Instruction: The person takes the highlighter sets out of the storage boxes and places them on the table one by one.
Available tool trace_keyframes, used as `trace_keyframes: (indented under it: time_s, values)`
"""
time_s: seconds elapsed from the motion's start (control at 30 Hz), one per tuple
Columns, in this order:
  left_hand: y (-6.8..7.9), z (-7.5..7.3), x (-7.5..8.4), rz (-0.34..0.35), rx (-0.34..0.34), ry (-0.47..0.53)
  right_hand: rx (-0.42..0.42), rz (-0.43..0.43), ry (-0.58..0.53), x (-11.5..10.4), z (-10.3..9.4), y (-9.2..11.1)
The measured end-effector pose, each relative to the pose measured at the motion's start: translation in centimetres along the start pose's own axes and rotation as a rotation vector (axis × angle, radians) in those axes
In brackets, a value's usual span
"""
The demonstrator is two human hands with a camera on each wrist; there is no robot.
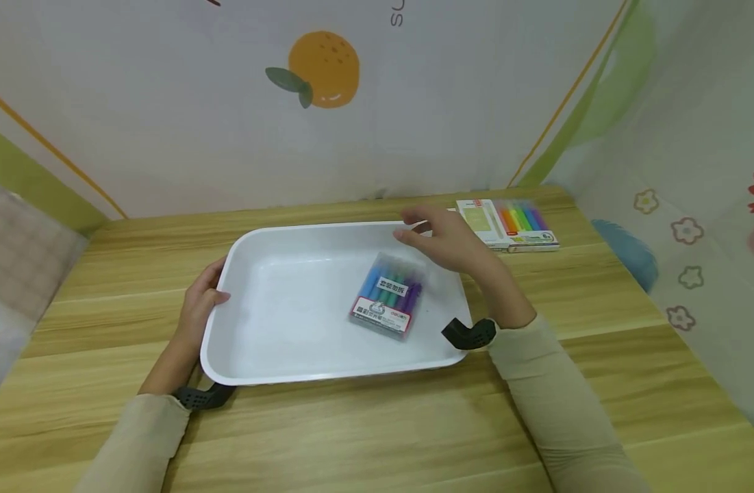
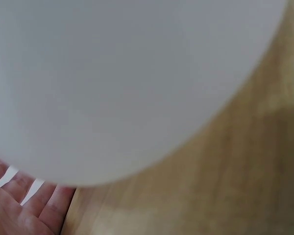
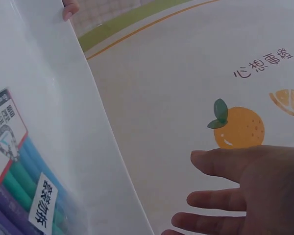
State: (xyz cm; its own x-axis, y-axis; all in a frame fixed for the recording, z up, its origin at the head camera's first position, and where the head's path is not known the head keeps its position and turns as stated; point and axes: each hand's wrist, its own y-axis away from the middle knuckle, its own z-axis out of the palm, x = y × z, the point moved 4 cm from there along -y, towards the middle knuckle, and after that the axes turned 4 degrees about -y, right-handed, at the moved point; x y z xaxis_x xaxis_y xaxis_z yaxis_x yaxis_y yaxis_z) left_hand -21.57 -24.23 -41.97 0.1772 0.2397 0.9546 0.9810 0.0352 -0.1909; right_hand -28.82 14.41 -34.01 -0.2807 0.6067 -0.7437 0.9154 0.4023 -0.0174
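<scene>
A white plastic tray [image 1: 290,311] stands over the wooden table, and a clear pack of blue, green and purple markers [image 1: 385,298] lies in its right half. My left hand [image 1: 198,301] grips the tray's left edge, thumb over the rim. In the left wrist view, the fingers [image 2: 51,203] show below the blurred tray wall [image 2: 127,88]. Over the tray's far right corner, my right hand [image 1: 447,239] holds nothing. Its fingers [image 3: 215,199] are spread and apart from the tray in the right wrist view. Part of that corner is hidden behind it.
Flat packs of coloured markers [image 1: 512,226] lie on the table [image 1: 352,431] behind and right of the tray. A white wall covering [image 1: 229,150] with a printed orange rises at the table's back edge, and another patterned covering [image 1: 709,205] stands to the right.
</scene>
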Motion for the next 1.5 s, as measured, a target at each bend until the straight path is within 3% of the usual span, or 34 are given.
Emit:
trace_keyframes:
  time_s: [0.73, 0.97, 1.3, 1.5]
  values:
    - [0.1, 0.0, -0.1, 0.017, 0.002, 0.006, -0.151, 0.023, 0.070, 0.8, 3.9, -1.1]
    - [0.1, -0.1, 0.0, 0.012, 0.000, 0.013, -0.160, 0.002, 0.203, 1.4, 4.4, -1.4]
    - [0.0, 0.0, 0.0, -0.008, -0.005, 0.000, -0.186, 0.066, 0.232, 2.1, 4.9, -1.6]
    - [0.0, -0.1, -0.2, -0.014, -0.002, 0.003, -0.258, 0.116, 0.280, 2.6, 5.8, -1.8]
